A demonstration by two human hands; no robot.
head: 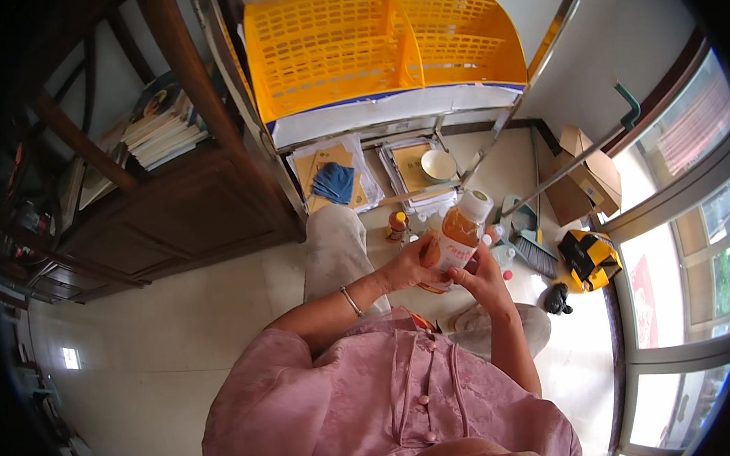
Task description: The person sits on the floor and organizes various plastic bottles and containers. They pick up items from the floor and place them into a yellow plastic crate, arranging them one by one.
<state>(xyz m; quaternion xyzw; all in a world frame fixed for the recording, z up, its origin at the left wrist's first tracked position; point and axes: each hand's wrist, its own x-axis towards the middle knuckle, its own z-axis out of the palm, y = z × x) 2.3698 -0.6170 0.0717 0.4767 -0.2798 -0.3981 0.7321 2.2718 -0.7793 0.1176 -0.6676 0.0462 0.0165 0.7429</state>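
A clear plastic bottle of orange-brown drink (457,239) with a white cap stands tilted between my two hands. My left hand (409,267) grips it from the left side, a bangle around that wrist. My right hand (480,281) holds the lower right of the bottle, with the thumb across its label, which bears writing. Beyond the bottle, on the floor, is a small bottle with a yellow cap (397,226). Several more bottles are there, partly hidden by my hands and the held bottle; a clear one (502,255) lies to the right.
A yellow plastic rack (333,52) rises ahead on a metal frame. Below it are paper stacks, a blue cloth (334,183) and a bowl (438,165). To the right are a dustpan (514,215), a brush (536,254), a cardboard box (574,185) and a yellow-black bag (589,259). A dark wooden cabinet (181,217) stands left.
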